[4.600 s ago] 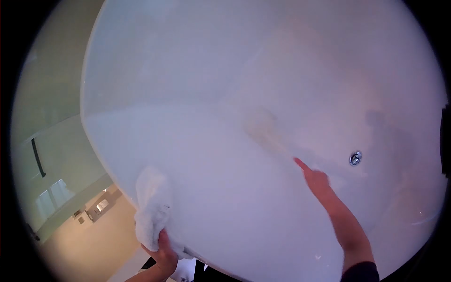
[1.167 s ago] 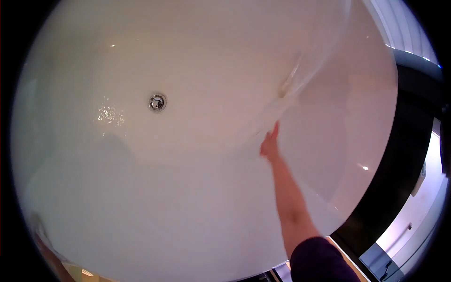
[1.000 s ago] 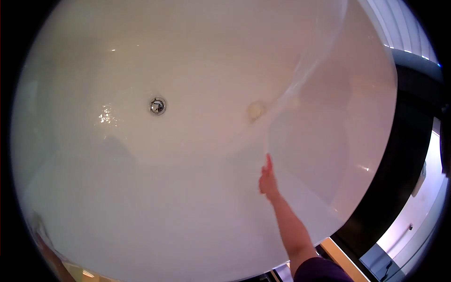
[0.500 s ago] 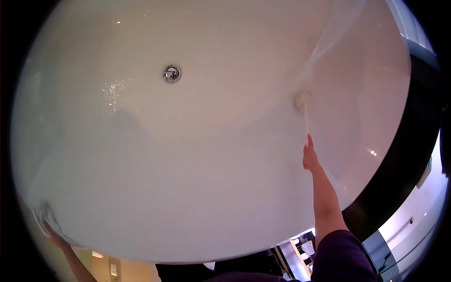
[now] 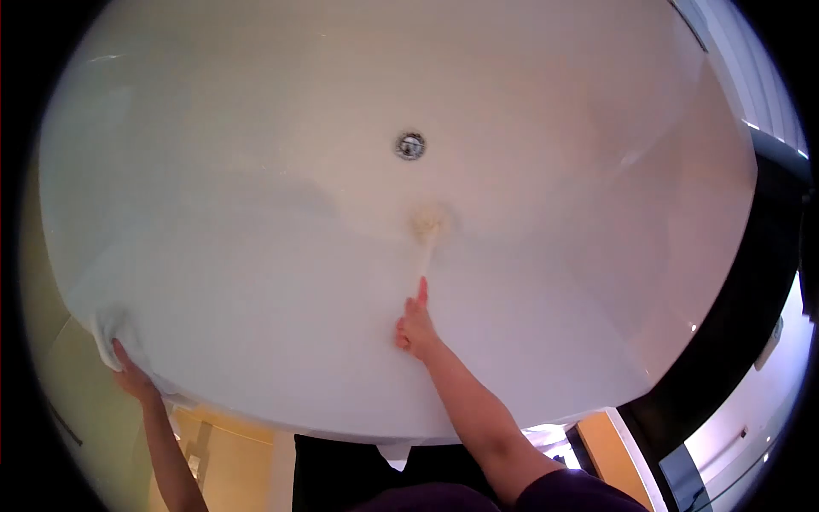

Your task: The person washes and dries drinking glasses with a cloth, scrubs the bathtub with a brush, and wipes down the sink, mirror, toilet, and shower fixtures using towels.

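My right hand (image 5: 415, 328) is closed around the pale handle of a round scrubbing brush (image 5: 429, 224), its index finger stretched along the handle. The brush head lies against the inner wall of a white bathtub (image 5: 281, 324), just below the metal drain (image 5: 410, 146). At the tub's left rim, my left hand (image 5: 132, 375) presses on a white cloth (image 5: 109, 337) draped over the edge. Its fingers are partly hidden by the cloth.
A dark, curved surface (image 5: 712, 316) runs along the tub's right side. Below the near rim, a lit room with an orange-brown panel (image 5: 607, 452) shows. Pale curtain-like folds (image 5: 746, 77) hang at the upper right.
My right hand has swept the brush leftward across the tub, from the right side to below the drain. The view has shifted too. My left hand stays on the cloth at the rim.
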The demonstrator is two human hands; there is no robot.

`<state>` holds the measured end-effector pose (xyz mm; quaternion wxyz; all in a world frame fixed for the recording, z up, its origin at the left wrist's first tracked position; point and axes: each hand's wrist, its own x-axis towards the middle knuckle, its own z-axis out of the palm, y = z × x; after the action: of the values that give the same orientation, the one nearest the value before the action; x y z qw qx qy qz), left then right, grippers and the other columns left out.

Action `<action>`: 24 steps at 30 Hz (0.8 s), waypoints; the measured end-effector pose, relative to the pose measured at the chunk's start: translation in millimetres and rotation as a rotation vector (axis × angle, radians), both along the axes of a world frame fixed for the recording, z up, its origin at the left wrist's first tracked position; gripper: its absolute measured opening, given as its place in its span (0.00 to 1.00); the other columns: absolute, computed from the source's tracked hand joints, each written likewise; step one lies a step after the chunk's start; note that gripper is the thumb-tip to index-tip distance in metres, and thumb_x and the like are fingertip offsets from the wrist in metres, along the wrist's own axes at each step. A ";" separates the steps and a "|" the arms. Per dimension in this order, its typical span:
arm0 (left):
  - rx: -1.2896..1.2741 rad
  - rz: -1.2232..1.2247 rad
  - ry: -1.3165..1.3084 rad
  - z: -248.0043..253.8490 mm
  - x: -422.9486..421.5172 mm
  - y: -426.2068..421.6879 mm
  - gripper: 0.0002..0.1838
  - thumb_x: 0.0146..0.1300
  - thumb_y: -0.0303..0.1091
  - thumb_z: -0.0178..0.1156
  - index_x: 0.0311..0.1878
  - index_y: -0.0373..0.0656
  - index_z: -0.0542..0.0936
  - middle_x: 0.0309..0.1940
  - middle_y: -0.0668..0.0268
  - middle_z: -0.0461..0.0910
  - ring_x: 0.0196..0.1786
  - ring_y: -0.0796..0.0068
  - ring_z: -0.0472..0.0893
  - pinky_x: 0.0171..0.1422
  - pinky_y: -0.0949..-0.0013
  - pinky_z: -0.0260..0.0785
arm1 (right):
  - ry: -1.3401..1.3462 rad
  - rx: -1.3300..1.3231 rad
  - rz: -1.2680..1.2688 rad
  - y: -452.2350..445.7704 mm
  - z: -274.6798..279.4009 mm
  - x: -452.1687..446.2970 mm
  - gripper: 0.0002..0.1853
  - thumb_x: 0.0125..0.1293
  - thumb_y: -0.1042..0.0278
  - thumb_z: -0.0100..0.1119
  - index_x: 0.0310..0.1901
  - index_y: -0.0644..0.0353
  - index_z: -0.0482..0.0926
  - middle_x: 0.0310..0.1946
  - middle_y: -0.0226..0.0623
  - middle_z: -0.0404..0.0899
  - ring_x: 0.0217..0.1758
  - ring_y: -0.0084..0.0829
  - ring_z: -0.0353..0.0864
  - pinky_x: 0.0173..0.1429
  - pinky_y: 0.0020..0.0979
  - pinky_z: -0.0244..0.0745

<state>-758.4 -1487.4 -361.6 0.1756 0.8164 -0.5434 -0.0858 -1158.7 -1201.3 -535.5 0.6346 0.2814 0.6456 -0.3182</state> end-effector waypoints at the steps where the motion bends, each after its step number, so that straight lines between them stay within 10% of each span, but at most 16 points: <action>1: 0.006 -0.011 -0.098 -2.1 3.6 3.4 0.30 0.62 0.51 0.51 0.56 0.33 0.70 0.51 0.57 0.74 0.50 0.64 0.73 0.55 0.66 0.64 | 0.108 -0.029 0.092 13.7 -4.7 -3.6 0.24 0.71 0.54 0.35 0.63 0.15 0.43 0.20 0.24 0.56 0.12 0.18 0.50 0.12 0.20 0.47; 5: -0.030 -0.047 0.103 -0.8 -18.2 13.2 0.28 0.63 0.48 0.51 0.56 0.33 0.69 0.52 0.58 0.73 0.51 0.65 0.73 0.55 0.66 0.63 | 0.424 -0.012 0.074 63.0 -26.2 -82.9 0.27 0.70 0.54 0.37 0.68 0.30 0.42 0.49 0.28 0.65 0.12 0.18 0.57 0.12 0.19 0.53; 7: -0.025 -0.012 0.212 -0.6 -33.0 16.4 0.27 0.63 0.48 0.51 0.56 0.33 0.69 0.52 0.58 0.72 0.52 0.66 0.72 0.55 0.67 0.63 | 0.358 0.043 -0.245 37.8 -51.9 -152.6 0.28 0.69 0.47 0.32 0.68 0.29 0.37 0.21 0.25 0.62 0.12 0.17 0.53 0.15 0.16 0.52; 8: -0.039 0.011 0.188 -4.8 -26.5 19.0 0.28 0.63 0.47 0.51 0.56 0.33 0.69 0.52 0.58 0.72 0.52 0.66 0.72 0.56 0.67 0.63 | 0.308 0.102 -0.411 27.6 -78.2 -186.1 0.21 0.68 0.45 0.32 0.62 0.29 0.52 0.13 0.23 0.50 0.13 0.17 0.50 0.15 0.16 0.48; 12: -0.057 0.076 0.119 -20.2 -6.1 31.9 0.27 0.63 0.47 0.52 0.56 0.33 0.69 0.53 0.57 0.72 0.52 0.66 0.72 0.56 0.67 0.63 | 0.299 -0.167 -0.502 -68.1 -139.4 -211.2 0.12 0.68 0.44 0.33 0.33 0.39 0.56 0.12 0.24 0.49 0.11 0.19 0.49 0.13 0.19 0.44; 13: -0.062 0.079 0.126 -20.7 -7.2 31.0 0.27 0.63 0.46 0.52 0.56 0.32 0.69 0.53 0.57 0.72 0.52 0.65 0.72 0.56 0.67 0.63 | 0.253 -0.163 -0.361 -72.8 -156.5 -185.8 0.07 0.68 0.46 0.34 0.39 0.34 0.57 0.11 0.25 0.49 0.10 0.20 0.49 0.12 0.20 0.45; 14: -0.064 0.080 0.132 -22.0 -8.0 29.8 0.27 0.63 0.46 0.52 0.56 0.32 0.69 0.53 0.57 0.72 0.52 0.65 0.72 0.56 0.67 0.63 | 0.494 -0.193 -0.157 -77.9 -161.0 -138.7 0.27 0.69 0.60 0.33 0.65 0.21 0.40 0.31 0.34 0.67 0.09 0.24 0.53 0.08 0.25 0.52; 15: -0.068 0.089 0.132 -22.7 -7.3 29.6 0.27 0.63 0.46 0.52 0.56 0.32 0.69 0.53 0.56 0.72 0.52 0.65 0.72 0.56 0.67 0.63 | 0.539 -0.291 0.119 -78.8 -150.0 -103.9 0.31 0.69 0.65 0.35 0.66 0.22 0.36 0.49 0.41 0.64 0.10 0.28 0.60 0.10 0.30 0.62; 20: -0.082 0.078 0.151 -15.2 -8.5 29.4 0.26 0.63 0.44 0.52 0.56 0.31 0.69 0.53 0.55 0.71 0.53 0.64 0.72 0.57 0.67 0.63 | 0.885 -0.201 1.320 -97.9 -108.6 -73.8 0.32 0.66 0.68 0.39 0.67 0.32 0.40 0.30 0.46 0.79 0.19 0.41 0.75 0.21 0.41 0.71; 24: -0.113 0.057 0.170 -11.1 -12.7 28.0 0.26 0.63 0.43 0.52 0.56 0.30 0.69 0.53 0.54 0.71 0.53 0.64 0.72 0.57 0.67 0.62 | 0.984 -0.023 1.477 -46.0 -113.6 -172.2 0.30 0.66 0.69 0.38 0.68 0.44 0.42 0.65 0.22 0.56 0.24 0.42 0.78 0.25 0.39 0.72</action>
<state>-771.1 -1459.3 -372.7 0.2693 0.8101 -0.5070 -0.1187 -1330.8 -1247.2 -649.1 0.3311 -0.3823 0.8588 0.0811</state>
